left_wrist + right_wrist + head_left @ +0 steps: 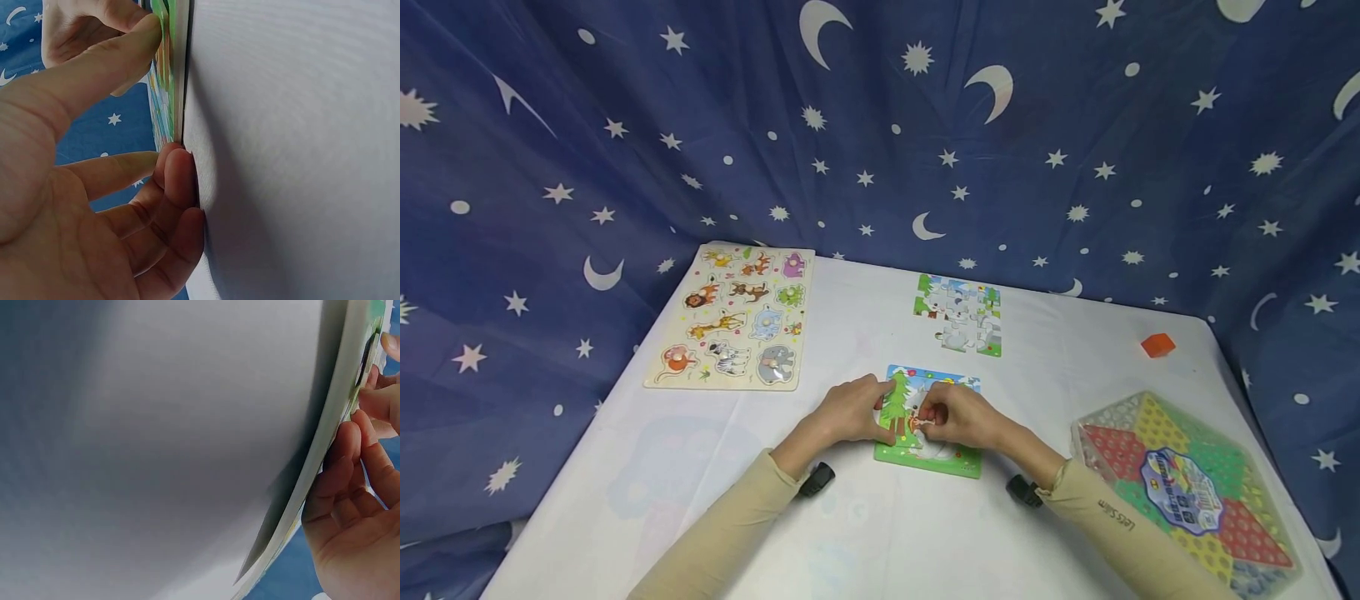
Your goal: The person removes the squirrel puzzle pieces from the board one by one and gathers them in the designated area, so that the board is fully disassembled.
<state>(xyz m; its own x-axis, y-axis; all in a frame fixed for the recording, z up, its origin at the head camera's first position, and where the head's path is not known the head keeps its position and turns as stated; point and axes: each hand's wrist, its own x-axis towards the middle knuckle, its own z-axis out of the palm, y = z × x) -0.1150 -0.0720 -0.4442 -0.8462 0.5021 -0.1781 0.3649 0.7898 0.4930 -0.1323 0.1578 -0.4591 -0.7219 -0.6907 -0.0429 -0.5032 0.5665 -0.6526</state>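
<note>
In the head view a jigsaw board (891, 454) with a green and blue border lies at mid-table, under both hands. My left hand (853, 410) is at its left side, thumb and index finger spread along joined tree pieces (895, 408), holding them; the other fingers (178, 231) rest low beside the board's edge in the left wrist view. From the right, my right hand (962, 414) pinches a small jigsaw piece (917, 422) between thumb and fingertips, against the tree pieces. The fingers hide most of that piece. In the right wrist view, a dark gap shows under the raised pieces.
Behind the board lies a partly joined jigsaw (957, 312). An animal peg puzzle (737, 321) is at the back left. On the right are an orange block (1157, 345) and a hexagonal Chinese checkers box (1187, 492). A starry blue curtain (880, 125) borders the white table (910, 533).
</note>
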